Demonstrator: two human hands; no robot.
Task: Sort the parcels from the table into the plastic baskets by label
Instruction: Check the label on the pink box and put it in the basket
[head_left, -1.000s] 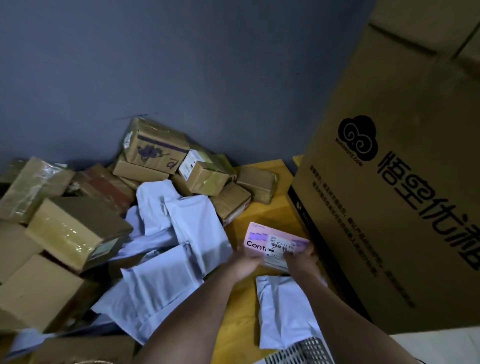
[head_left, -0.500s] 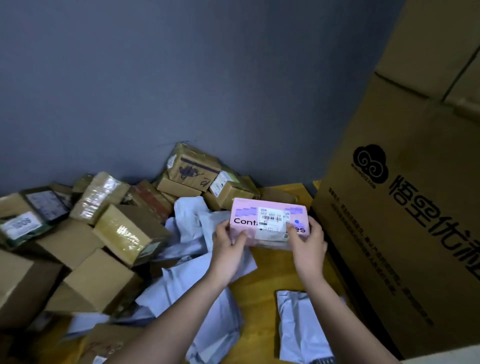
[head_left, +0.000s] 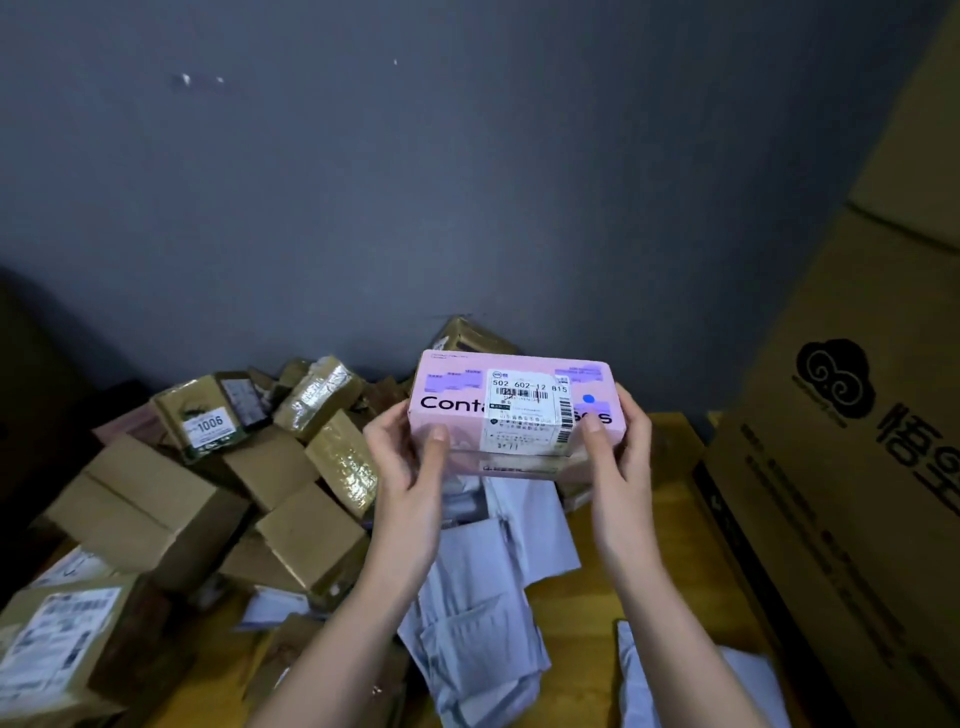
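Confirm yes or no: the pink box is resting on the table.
No, the left hand and right hand hold the pink box up above the parcels.

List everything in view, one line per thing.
pink box: one, pink with a white label, held up over the table
brown boxes: many, brown, piled at left
1006 parcel: one, green and brown, on the pile
mailers: several, pale grey, mid-table
table: one, yellow wood, below
big carton: one, brown with black print, at right
wall: grey, behind
left hand: grips the box's left end
right hand: grips its right end
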